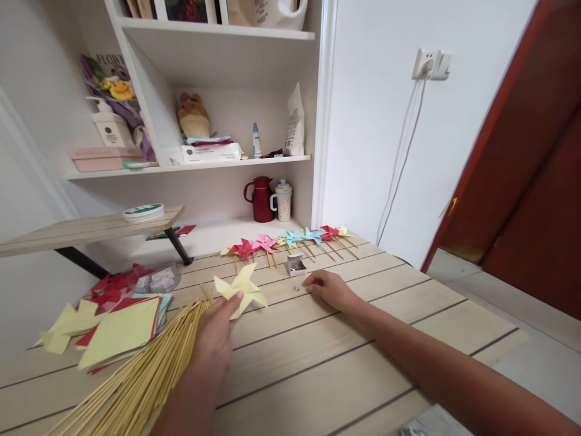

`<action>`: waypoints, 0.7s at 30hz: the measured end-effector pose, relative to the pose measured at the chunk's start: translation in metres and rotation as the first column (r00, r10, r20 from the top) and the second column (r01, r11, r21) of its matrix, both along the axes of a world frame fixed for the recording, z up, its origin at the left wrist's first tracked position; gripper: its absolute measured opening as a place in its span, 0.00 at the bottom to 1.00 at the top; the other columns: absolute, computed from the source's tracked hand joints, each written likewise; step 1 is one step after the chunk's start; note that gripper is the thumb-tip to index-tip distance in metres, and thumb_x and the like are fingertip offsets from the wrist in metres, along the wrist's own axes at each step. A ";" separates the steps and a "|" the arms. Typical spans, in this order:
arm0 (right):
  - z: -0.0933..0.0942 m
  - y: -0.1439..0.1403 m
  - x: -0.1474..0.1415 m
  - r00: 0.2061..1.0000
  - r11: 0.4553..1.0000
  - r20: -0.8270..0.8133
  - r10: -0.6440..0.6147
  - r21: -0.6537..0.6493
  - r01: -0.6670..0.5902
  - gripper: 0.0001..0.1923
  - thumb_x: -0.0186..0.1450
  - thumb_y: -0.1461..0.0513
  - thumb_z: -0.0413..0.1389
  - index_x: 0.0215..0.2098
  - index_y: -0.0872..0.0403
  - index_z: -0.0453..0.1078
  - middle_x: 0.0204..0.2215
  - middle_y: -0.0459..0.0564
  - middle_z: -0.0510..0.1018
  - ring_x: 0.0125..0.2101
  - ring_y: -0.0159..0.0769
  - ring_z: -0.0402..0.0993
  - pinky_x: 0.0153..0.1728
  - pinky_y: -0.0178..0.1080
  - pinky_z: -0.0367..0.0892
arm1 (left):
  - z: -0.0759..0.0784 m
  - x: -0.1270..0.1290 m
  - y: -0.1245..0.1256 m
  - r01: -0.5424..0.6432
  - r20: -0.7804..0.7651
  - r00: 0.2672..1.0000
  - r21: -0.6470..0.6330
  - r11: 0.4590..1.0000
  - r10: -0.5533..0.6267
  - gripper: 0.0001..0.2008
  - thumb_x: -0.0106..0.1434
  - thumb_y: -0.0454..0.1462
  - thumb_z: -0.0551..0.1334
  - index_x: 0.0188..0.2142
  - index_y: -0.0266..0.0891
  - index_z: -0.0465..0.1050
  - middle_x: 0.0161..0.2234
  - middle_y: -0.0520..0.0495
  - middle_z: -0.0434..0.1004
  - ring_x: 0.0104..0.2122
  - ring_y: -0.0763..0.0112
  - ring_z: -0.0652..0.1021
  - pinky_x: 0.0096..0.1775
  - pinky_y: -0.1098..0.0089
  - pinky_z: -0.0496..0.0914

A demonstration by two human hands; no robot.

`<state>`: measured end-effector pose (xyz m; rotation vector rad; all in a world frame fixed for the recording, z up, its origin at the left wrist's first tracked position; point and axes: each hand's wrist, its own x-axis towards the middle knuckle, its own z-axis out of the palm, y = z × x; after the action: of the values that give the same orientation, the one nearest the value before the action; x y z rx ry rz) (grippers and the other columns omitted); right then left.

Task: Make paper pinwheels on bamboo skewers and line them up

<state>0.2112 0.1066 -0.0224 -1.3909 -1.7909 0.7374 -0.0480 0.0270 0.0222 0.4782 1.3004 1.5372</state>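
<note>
Left hand [218,339] pinches a yellow paper pinwheel [242,289] by one blade, just above the table [318,369] and beside the bundle of bamboo sticks [136,375]. Right hand [329,287], fingers curled narrow, touches down near a small pin [296,288] below the open pin box [296,264]. Risks: the pin may slip or roll into a plank groove; the loosely held folds may spring open.

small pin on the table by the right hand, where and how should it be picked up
Probably pinch the small pin from straight above with thumb and forefinger. It lies flat on the table, so no side offers a grip. The right hand rests just to its right, fingertips nearly touching it; the small open box sits just behind, so coming from above or the right avoids it. The left hand holds the yellow pinwheel.
</note>
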 end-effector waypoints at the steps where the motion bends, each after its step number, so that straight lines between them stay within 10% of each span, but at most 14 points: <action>1: -0.001 0.000 -0.001 1.000 1.000 0.027 0.009 0.008 -0.009 0.06 0.56 0.65 0.58 0.31 0.52 0.77 0.28 0.47 0.81 0.31 0.38 0.74 0.35 0.38 0.65 | 0.001 0.001 0.004 -0.020 0.018 1.000 0.002 1.000 0.020 0.03 0.55 0.27 0.69 0.29 0.34 0.80 0.31 0.44 0.83 0.28 0.71 0.80 0.32 0.73 0.72; 21: -0.007 0.010 -0.018 0.976 0.994 0.195 0.092 0.039 -0.102 0.10 0.59 0.64 0.58 0.35 0.46 0.81 0.37 0.48 0.77 0.36 0.37 0.75 0.41 0.39 0.68 | -0.039 0.019 0.025 0.038 0.064 0.997 0.167 0.985 -0.049 0.09 0.52 0.31 0.72 0.35 0.35 0.81 0.35 0.44 0.84 0.37 0.67 0.82 0.47 0.68 0.72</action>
<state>0.1933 0.1166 -0.0295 -1.3909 -2.0263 0.6218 -0.0287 0.0520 -0.0170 0.5516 1.1086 1.6183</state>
